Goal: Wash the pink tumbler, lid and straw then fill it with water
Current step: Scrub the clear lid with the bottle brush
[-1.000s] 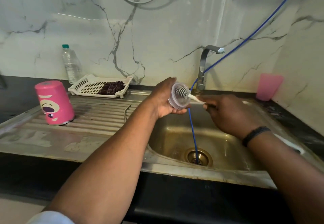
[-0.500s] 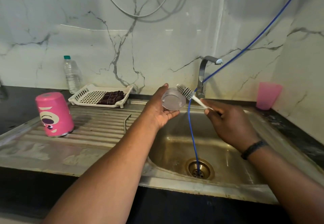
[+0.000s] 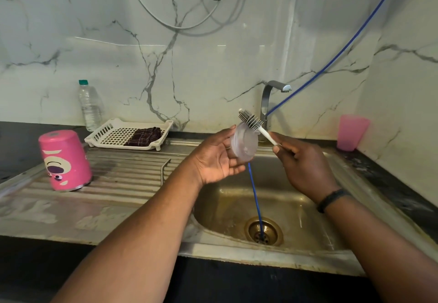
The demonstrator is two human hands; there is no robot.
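Note:
The clear round lid [image 3: 244, 142] is held upright over the sink by my left hand [image 3: 216, 158], fingers curled round its edge. My right hand [image 3: 301, 160] pinches the white handle of a small bristle brush [image 3: 251, 119], whose bristled head lies against the lid's upper rim. The pink tumbler [image 3: 65, 160] with a cartoon face stands upside down on the ribbed draining board at the left. No straw is visible.
A steel sink [image 3: 296, 210] holds a blue hose [image 3: 254, 191] running into the drain. The tap [image 3: 270, 96] stands behind the hands. A white rack [image 3: 111, 132] with a dark cloth, a water bottle [image 3: 88, 105] and a pink cup [image 3: 352, 132] line the back.
The brush has come out from inside the lid and now sits at its upper rim. My left hand has turned the lid so that it faces more to the right.

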